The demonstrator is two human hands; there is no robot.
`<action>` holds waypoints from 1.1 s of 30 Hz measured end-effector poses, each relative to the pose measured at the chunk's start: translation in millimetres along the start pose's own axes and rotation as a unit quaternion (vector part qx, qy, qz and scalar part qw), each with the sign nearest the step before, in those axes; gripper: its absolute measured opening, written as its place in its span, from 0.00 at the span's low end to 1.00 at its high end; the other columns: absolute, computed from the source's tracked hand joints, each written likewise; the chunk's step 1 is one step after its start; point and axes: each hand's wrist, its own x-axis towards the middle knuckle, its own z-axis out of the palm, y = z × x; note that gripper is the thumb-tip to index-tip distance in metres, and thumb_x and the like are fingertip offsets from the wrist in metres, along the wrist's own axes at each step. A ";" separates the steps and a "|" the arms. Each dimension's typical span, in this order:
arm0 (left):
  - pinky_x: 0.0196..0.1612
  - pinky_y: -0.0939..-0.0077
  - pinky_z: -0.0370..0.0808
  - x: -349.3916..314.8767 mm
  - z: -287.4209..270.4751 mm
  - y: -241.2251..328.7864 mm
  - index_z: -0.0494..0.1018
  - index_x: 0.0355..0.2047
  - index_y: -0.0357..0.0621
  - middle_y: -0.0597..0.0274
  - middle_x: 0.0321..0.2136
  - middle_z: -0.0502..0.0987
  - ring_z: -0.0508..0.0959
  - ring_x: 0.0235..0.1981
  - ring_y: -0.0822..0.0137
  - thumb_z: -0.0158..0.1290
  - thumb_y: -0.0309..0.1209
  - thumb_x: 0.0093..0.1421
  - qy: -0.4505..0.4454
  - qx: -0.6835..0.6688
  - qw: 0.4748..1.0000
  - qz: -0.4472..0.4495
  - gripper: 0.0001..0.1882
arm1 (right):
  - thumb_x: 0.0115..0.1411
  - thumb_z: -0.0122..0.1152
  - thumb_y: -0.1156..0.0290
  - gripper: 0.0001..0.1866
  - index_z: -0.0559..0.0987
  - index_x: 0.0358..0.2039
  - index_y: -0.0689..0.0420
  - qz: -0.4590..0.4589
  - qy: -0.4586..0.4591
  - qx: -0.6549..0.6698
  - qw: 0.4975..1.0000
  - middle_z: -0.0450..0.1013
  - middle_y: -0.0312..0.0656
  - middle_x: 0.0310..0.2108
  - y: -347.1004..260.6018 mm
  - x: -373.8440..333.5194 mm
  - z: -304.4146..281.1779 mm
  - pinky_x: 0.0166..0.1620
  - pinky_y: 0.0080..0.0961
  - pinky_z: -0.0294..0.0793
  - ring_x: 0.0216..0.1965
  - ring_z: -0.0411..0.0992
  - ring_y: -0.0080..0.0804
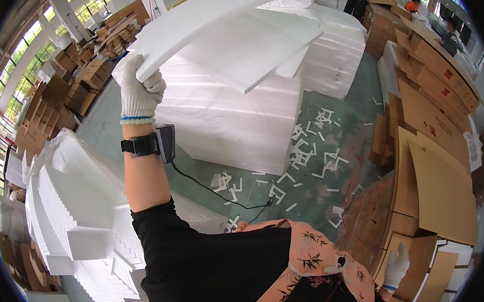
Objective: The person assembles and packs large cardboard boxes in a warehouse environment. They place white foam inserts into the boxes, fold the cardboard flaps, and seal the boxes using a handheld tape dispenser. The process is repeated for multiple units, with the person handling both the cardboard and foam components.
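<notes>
My left hand (138,87), in a white knit glove, is raised at the end of the outstretched arm. Its fingers are wrapped round the near corner of a long white foam sheet (206,22), which slants up and away to the right. Below that sheet, more flat white foam sheets (248,56) lie on a large plastic-wrapped white stack (227,122). At the lower right, my gloved right hand (396,267) rests against the flap of an open cardboard box (422,262), fingers stretched out with nothing seen in them.
White foam pieces with stepped edges (89,213) are piled at the left. Foam scraps (309,150) litter the green floor. A second wrapped stack (335,62) stands farther back. Cardboard boxes (439,181) line the right side; people (450,39) are beyond. A black cable (211,192) hangs from my left wrist device.
</notes>
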 end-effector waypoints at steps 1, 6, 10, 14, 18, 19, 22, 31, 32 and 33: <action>0.14 0.87 0.59 -3.6 0.7 0.3 0.68 0.31 0.45 0.73 0.16 0.62 0.58 0.12 0.81 0.50 0.39 0.67 -0.020 -0.004 1.000 0.018 0.12 | 0.62 0.59 0.72 0.24 0.73 0.58 0.68 -0.028 0.025 -0.007 0.999 0.74 0.59 0.55 -3.6 9.6 -6.8 0.59 0.41 0.72 0.57 0.73 0.54; 0.16 0.83 0.61 -39.6 72.7 -32.7 0.69 0.33 0.45 0.69 0.18 0.67 0.65 0.14 0.76 0.51 0.40 0.66 0.008 0.032 0.999 0.025 0.12 | 0.61 0.61 0.74 0.29 0.68 0.63 0.66 -0.125 0.170 -0.039 0.977 0.69 0.57 0.61 -46.1 68.1 -47.0 0.63 0.43 0.66 0.61 0.68 0.55; 0.24 0.81 0.70 -83.3 129.1 -87.6 0.74 0.42 0.39 0.63 0.27 0.76 0.74 0.22 0.72 0.51 0.41 0.65 -0.107 0.215 0.971 -0.004 0.17 | 0.53 0.69 0.74 0.41 0.63 0.67 0.62 -0.243 0.297 -0.045 0.922 0.62 0.57 0.67 -137.5 95.9 -88.5 0.67 0.49 0.61 0.66 0.61 0.59; 0.27 0.84 0.73 -136.6 194.8 -140.7 0.76 0.47 0.33 0.63 0.32 0.81 0.77 0.26 0.78 0.52 0.30 0.65 -0.293 0.105 0.945 -0.103 0.15 | 0.38 0.77 0.73 0.50 0.65 0.64 0.57 -0.372 0.349 -0.104 0.854 0.60 0.60 0.67 -198.5 116.2 -108.2 0.67 0.60 0.58 0.67 0.58 0.66; 0.27 0.85 0.73 -164.0 239.0 -185.4 0.74 0.52 0.34 0.64 0.33 0.80 0.76 0.24 0.79 0.52 0.31 0.67 -0.459 0.120 0.839 -0.266 0.16 | 0.47 0.69 0.74 0.29 0.76 0.52 0.60 -0.347 0.352 -0.171 0.852 0.72 0.54 0.57 -181.2 126.9 -110.4 0.65 0.58 0.65 0.60 0.69 0.56; 0.27 0.85 0.73 -166.5 253.1 -195.0 0.74 0.51 0.34 0.64 0.32 0.80 0.76 0.24 0.79 0.52 0.31 0.66 -0.487 0.120 0.820 -0.275 0.16 | 0.50 0.67 0.75 0.25 0.78 0.51 0.60 -0.331 0.343 -0.165 0.863 0.75 0.53 0.53 -160.8 123.6 -113.0 0.64 0.54 0.68 0.58 0.72 0.54; 0.29 0.83 0.75 -187.4 311.7 -232.0 0.71 0.58 0.36 0.58 0.36 0.80 0.76 0.25 0.77 0.53 0.30 0.66 -0.580 0.125 0.730 -0.340 0.21 | 0.53 0.66 0.75 0.23 0.78 0.52 0.61 -0.223 0.369 -0.169 0.886 0.78 0.50 0.50 -83.3 99.1 -120.3 0.60 0.44 0.73 0.54 0.75 0.51; 0.35 0.79 0.77 -303.4 474.6 -390.5 0.60 0.67 0.34 0.50 0.49 0.79 0.78 0.29 0.74 0.47 0.28 0.69 -0.698 0.058 0.618 -0.358 0.27 | 0.67 0.60 0.66 0.22 0.73 0.58 0.63 0.247 0.445 0.585 0.631 0.76 0.39 0.47 168.2 -38.4 -119.8 0.53 0.29 0.75 0.47 0.74 0.30; 0.35 0.79 0.77 -311.5 479.6 -404.5 0.61 0.66 0.32 0.50 0.49 0.80 0.78 0.29 0.74 0.46 0.29 0.70 -0.707 0.089 0.603 -0.357 0.27 | 0.67 0.60 0.66 0.22 0.73 0.58 0.63 0.275 0.455 0.603 0.594 0.76 0.39 0.48 173.0 -59.3 -117.2 0.54 0.31 0.75 0.48 0.74 0.31; 0.34 0.79 0.76 -322.2 484.8 -417.1 0.61 0.66 0.30 0.51 0.48 0.80 0.78 0.29 0.74 0.46 0.31 0.70 -0.711 0.104 0.591 -0.367 0.26 | 0.67 0.60 0.66 0.22 0.72 0.58 0.63 0.299 0.462 0.623 0.555 0.75 0.40 0.49 179.5 -79.8 -112.5 0.55 0.32 0.75 0.49 0.74 0.31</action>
